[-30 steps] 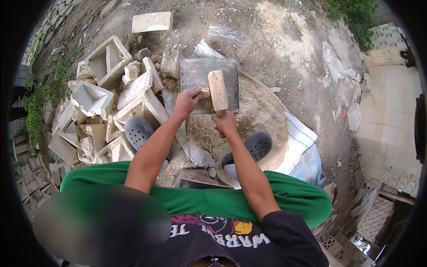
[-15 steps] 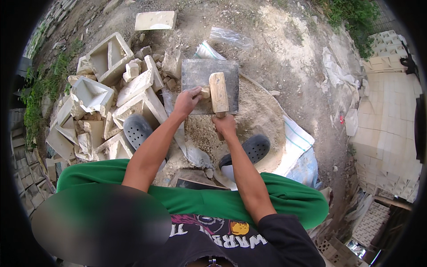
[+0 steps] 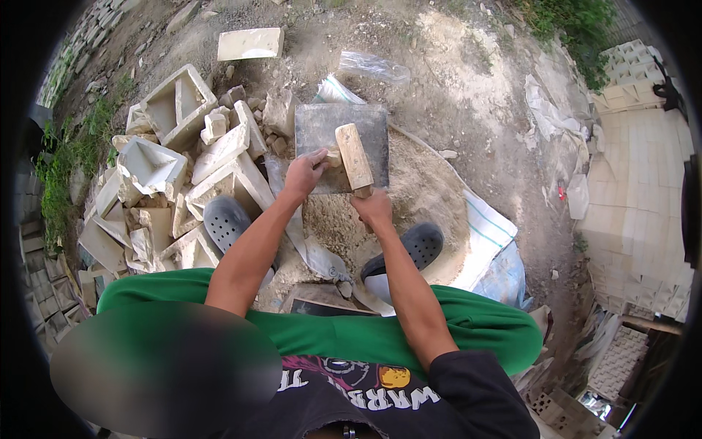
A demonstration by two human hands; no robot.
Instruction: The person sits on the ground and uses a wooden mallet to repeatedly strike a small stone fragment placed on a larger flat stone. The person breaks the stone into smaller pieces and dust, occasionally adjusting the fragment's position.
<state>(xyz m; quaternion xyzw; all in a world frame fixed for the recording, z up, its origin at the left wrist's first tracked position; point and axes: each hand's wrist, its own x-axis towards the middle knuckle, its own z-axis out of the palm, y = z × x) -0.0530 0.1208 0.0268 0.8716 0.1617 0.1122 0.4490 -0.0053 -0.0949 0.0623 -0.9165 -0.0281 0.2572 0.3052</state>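
Over a dark square slab (image 3: 311, 124) on the ground, my left hand (image 3: 306, 173) pinches a small pale stone piece (image 3: 333, 159) between its fingertips. My right hand (image 3: 374, 208) is wrapped round the handle of a wooden mallet (image 3: 354, 154). The mallet's blocky, worn head lies above the slab, just right of the stone piece; whether the two touch I cannot tell. Crushed, sandy rubble (image 3: 333, 219) spreads between my feet on the near side of the slab.
Broken cream-coloured hollow blocks (image 3: 219, 157) are heaped at the left, close to my left shoe (image 3: 226, 219). A whole pale block (image 3: 250, 44) lies farther off. A white striped sack (image 3: 486, 227) edges the rubble beyond my right shoe (image 3: 423, 245). Stacked pale blocks (image 3: 629, 197) stand far right.
The mallet head has tilted a little to the left, its far end now nearer the stone piece. The whole view has shifted slightly. Both hands keep their holds.
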